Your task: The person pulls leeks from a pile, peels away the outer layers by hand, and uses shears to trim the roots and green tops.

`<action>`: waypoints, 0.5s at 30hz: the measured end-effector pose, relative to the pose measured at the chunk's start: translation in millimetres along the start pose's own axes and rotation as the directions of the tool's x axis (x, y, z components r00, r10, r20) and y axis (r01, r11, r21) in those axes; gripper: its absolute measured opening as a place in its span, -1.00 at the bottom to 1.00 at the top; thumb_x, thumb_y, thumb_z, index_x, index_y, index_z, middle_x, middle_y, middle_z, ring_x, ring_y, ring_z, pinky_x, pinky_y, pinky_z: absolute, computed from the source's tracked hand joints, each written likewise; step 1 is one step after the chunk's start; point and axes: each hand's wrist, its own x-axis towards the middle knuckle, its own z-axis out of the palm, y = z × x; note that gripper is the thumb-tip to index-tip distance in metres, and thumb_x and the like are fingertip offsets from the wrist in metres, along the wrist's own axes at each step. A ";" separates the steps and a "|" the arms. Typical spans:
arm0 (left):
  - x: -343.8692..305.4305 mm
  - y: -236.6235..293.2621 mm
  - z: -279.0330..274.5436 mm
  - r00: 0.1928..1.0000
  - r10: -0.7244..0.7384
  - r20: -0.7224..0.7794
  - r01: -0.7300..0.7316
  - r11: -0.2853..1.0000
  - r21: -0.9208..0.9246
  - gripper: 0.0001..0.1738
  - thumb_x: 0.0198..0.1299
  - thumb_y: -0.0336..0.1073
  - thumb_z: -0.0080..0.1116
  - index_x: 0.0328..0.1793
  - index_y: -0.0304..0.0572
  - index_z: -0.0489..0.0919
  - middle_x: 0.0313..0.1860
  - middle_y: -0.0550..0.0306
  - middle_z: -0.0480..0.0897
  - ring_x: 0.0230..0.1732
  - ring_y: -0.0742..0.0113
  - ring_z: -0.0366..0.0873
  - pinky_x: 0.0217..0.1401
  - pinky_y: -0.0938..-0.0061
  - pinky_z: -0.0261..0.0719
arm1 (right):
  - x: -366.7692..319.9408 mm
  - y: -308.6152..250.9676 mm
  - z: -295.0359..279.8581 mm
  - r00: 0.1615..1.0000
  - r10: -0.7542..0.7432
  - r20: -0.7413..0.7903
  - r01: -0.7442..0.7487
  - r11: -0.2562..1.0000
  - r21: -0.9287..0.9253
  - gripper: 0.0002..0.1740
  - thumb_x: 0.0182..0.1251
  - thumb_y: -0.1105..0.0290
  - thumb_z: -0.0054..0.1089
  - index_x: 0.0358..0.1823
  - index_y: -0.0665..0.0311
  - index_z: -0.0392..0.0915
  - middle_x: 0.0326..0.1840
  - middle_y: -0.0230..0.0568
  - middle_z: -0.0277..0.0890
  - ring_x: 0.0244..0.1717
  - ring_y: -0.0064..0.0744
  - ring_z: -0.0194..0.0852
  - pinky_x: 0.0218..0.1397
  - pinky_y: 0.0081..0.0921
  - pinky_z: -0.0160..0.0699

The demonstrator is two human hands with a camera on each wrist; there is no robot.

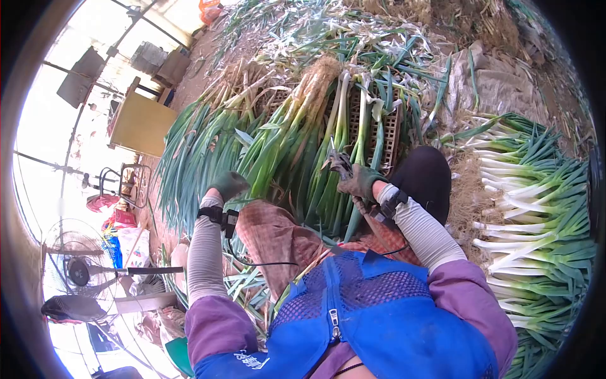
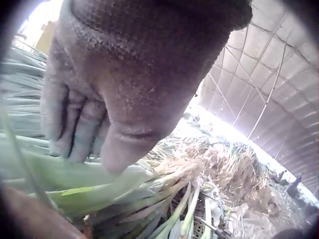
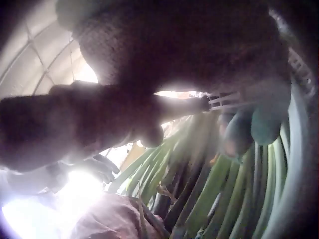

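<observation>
In the head view my gloved left hand (image 1: pixel 229 186) is over the leaves of the left-hand leeks (image 1: pixel 211 136), above a bent knee. The left wrist view shows that hand (image 2: pixel 119 89) with relaxed fingers beside blurred green leaves (image 2: pixel 94 184); it grips nothing visible. My gloved right hand (image 1: pixel 361 182) curls round a dark object (image 1: pixel 339 163) that I cannot identify, in front of more leeks (image 1: pixel 312 142) with roots facing away. Seen from the right wrist, the hand (image 3: pixel 189 45) is in deep shadow, with a dark handle-like shape (image 3: pixel 60 122) crossing below it.
Peeled leeks (image 1: pixel 524 215) lie in a long row at the right, white ends inward. A perforated crate (image 1: pixel 389 129) stands under the front leeks. Leaf scraps (image 1: pixel 303 28) cover the ground beyond. At the left are a fan (image 1: pixel 79 271) and a yellow board (image 1: pixel 144 123).
</observation>
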 end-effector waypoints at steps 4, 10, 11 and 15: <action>54.7 -3.7 11.8 0.913 0.198 -0.356 -0.096 0.954 0.284 -0.43 -0.02 0.04 0.41 -0.04 -0.27 0.65 -0.18 -0.14 0.72 -0.13 0.05 0.67 -0.02 0.30 0.58 | -0.8 1.6 -3.4 0.999 0.040 -0.007 -0.040 0.998 0.058 -0.24 -0.02 -0.01 0.35 -0.01 0.57 0.45 -0.24 0.10 0.63 -0.15 -0.09 0.65 -0.07 -0.27 0.59; 142.2 53.2 62.1 0.945 0.124 -0.304 -0.021 0.947 0.320 -0.33 0.01 0.03 0.35 0.18 -0.24 0.54 0.07 -0.23 0.64 0.13 -0.11 0.59 0.20 0.23 0.51 | 23.6 8.0 6.9 0.995 0.043 -0.093 -0.049 0.997 -0.057 -0.15 -0.07 -0.08 0.35 0.06 0.55 0.41 -0.10 0.23 0.57 -0.03 0.03 0.59 0.05 -0.24 0.53; 149.8 56.4 60.1 0.952 0.098 -0.290 0.002 0.946 0.326 -0.36 0.03 0.03 0.33 0.18 -0.21 0.55 0.10 -0.23 0.62 0.17 -0.09 0.57 0.24 0.23 0.48 | 30.2 10.7 10.6 0.992 0.062 -0.106 -0.070 0.995 -0.073 -0.14 -0.07 -0.09 0.35 0.07 0.54 0.41 -0.08 0.25 0.56 -0.01 0.05 0.58 0.06 -0.25 0.52; 143.7 63.6 31.2 0.964 0.053 -0.259 0.034 0.947 0.320 -0.49 0.03 -0.03 0.30 0.09 -0.07 0.62 0.09 -0.16 0.65 0.17 -0.06 0.58 0.27 0.23 0.48 | 54.1 31.4 22.0 0.983 0.111 -0.149 -0.127 0.987 -0.097 -0.12 -0.11 -0.09 0.37 0.09 0.52 0.41 -0.05 0.26 0.55 0.01 0.05 0.56 0.08 -0.24 0.52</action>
